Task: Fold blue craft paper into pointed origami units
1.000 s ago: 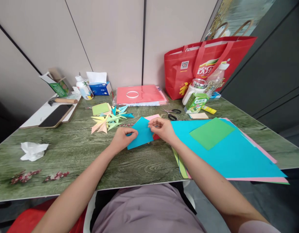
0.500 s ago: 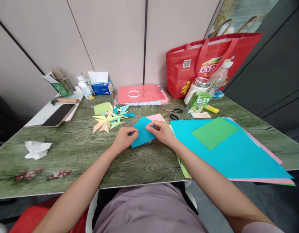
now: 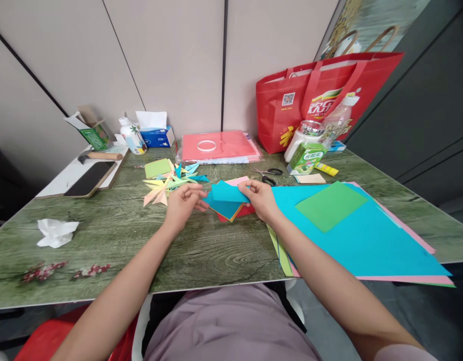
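Note:
My right hand (image 3: 261, 199) pinches one end of a small blue paper sheet (image 3: 228, 193), lifted a little above a stack of coloured paper squares (image 3: 231, 209). Its other end meets my left hand (image 3: 183, 203), whose fingers are curled round the paper's left edge. The blue sheet looks folded or bent along its length. Just left of my left hand lies a pile of folded paper stars (image 3: 169, 183) in yellow, green, peach and blue.
Large blue, pink and green sheets (image 3: 351, 230) cover the table's right side and overhang its front edge. Scissors (image 3: 268, 175), a glue stick (image 3: 326, 169), a green carton (image 3: 307, 156), a red bag (image 3: 314, 98), a red folder (image 3: 216, 146), a phone (image 3: 89, 178) and a crumpled tissue (image 3: 55, 232) lie around.
The blue sheet lay flat under both hands. It has been raised off the stack and bent, uncovering the coloured squares beneath; both hands moved slightly away from me.

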Available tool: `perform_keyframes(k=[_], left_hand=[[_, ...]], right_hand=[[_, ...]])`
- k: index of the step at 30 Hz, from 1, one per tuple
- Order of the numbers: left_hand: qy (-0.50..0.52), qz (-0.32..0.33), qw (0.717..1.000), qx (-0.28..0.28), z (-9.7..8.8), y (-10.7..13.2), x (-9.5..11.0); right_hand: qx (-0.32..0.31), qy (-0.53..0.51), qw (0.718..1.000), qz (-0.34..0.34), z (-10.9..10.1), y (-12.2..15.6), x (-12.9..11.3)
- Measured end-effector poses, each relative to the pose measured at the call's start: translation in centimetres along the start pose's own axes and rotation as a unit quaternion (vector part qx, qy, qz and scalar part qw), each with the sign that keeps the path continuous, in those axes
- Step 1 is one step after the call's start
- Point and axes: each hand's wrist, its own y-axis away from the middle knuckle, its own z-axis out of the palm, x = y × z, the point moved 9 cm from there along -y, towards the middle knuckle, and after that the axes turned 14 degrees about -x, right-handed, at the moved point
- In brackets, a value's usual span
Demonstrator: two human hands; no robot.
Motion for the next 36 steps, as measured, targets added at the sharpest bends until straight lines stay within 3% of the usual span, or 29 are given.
perform_keyframes(k=[3,6,9,12,18,22,33,36], left_hand=[[-0.141,0.121,0.982,-0.039,1.2,0.4,2.8],[-0.235,0.164,0.955,-0.082,2.9,0.8,3.6],[-0.194,0.09,0.976,-0.036,1.8,0.4,2.0],[-0.079,0.016,0.997,0.013,0.4,0.3,0.0],[0.076,-0.006,0.996,0.035,0.0,0.2,-0.7],[0.101,-0.017,0.993,0.055,-0.2,0.2,-1.0],[0.128,-0.039,0.988,0.083,-0.9,0.2,-2.0],[0.115,-0.06,0.988,0.088,-1.0,0.4,-2.1]], right_hand=[[-0.048,-0.048,0.997,0.043,1.0,0.1,0.9],[-0.106,-0.052,0.99,0.08,2.4,0.2,1.5],[-0.133,-0.087,0.983,0.087,3.1,0.4,1.4],[-0.129,-0.086,0.986,0.056,2.9,0.4,0.5],[-0.09,-0.003,0.994,-0.068,2.2,0.4,-1.3],[-0.062,-0.013,0.997,-0.054,1.9,0.3,-0.9],[-0.065,-0.043,0.997,-0.029,2.1,0.4,-0.5],[-0.029,-0.05,0.998,-0.04,1.5,0.6,-0.7]])
